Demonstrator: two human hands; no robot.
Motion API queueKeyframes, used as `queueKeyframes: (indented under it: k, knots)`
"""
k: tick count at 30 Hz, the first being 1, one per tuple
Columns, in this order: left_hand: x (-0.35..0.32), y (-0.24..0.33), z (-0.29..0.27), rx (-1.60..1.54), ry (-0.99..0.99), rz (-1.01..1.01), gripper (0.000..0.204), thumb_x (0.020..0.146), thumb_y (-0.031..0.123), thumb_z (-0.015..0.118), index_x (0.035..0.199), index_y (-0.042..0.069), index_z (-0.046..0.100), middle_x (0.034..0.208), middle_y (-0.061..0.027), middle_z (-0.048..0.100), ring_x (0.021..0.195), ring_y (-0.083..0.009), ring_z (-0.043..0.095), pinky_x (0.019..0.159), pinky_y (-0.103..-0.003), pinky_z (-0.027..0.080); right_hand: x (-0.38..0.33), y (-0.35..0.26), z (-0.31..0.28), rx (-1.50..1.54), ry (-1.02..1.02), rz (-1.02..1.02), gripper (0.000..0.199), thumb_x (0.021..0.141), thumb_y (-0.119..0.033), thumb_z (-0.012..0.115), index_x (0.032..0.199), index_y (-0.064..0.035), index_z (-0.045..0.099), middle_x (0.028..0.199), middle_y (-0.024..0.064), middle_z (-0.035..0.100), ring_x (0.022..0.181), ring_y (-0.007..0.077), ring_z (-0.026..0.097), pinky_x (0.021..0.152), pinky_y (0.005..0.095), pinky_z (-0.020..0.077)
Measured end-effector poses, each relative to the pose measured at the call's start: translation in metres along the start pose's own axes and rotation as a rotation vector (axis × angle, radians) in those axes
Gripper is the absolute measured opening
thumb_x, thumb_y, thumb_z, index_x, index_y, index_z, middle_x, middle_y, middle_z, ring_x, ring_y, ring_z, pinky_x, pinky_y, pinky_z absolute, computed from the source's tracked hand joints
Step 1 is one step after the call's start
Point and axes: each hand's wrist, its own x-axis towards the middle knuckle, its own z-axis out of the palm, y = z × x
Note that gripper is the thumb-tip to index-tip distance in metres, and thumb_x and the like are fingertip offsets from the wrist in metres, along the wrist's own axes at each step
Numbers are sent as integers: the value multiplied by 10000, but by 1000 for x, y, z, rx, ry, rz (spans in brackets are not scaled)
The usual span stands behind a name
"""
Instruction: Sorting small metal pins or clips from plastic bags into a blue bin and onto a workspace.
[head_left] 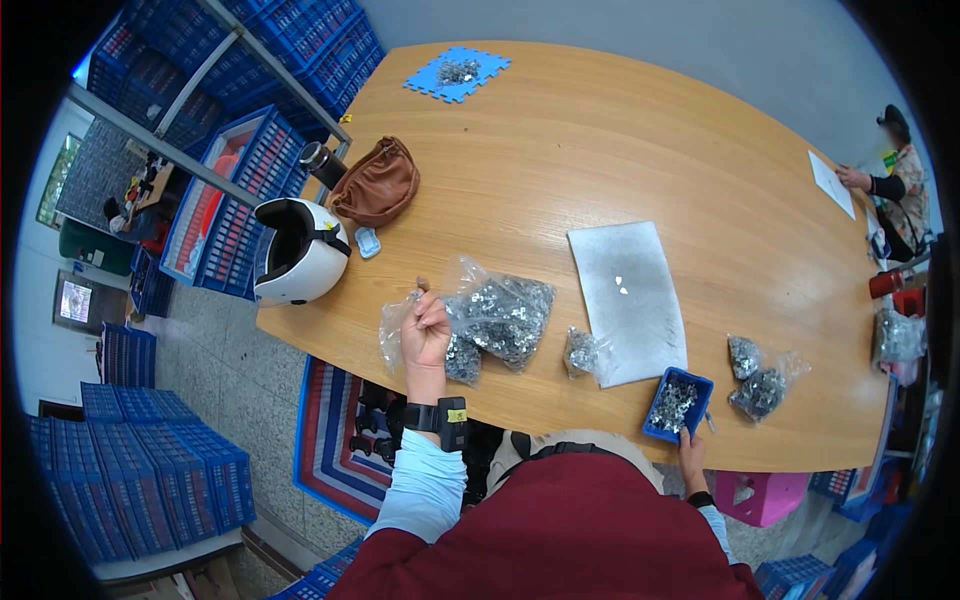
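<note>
Head view: the right hand [690,454] grips the near edge of a blue tray [660,433], which lies directly ahead of it. The tray is rectangular and contains small, shiny silver metal parts [676,402]. The left hand [428,328] has curled fingers; whether they pinch anything cannot be determined. Immediately right of it, a clear plastic bag [512,312] bulges with similar parts.

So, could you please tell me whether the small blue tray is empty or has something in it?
Not empty: the blue tray shows a heap of small silvery parts inside.
</note>
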Motion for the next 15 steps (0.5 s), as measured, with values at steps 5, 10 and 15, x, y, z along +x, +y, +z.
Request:
queueKeyframes:
  k: [5,10,15]
  knots:
    - [3,4,-6,47,36,9,247,840,-17,380,1081,-20,436,644,-22,348,532,-86,341,508,-188,364,-2,-5,-1,19,-6,17,363,838,-270,470,713,64,539,547,144,498,532,174,470,529,354,380]
    - [10,38,-8,600,285,140,215,861,69,431,1063,4,463,651,-2,391,514,-54,353,505,-175,374,-4,-9,-4,0,-10,37,360,836,-271,469,718,61,543,552,147,504,534,183,480,533,354,385]
    - [17,55,-3,1089,542,204,217,841,132,516,1027,20,505,641,10,469,498,-33,416,486,-168,418,2,1,0,-24,-15,15,373,833,-281,477,707,64,540,537,149,492,523,180,476,522,358,376]
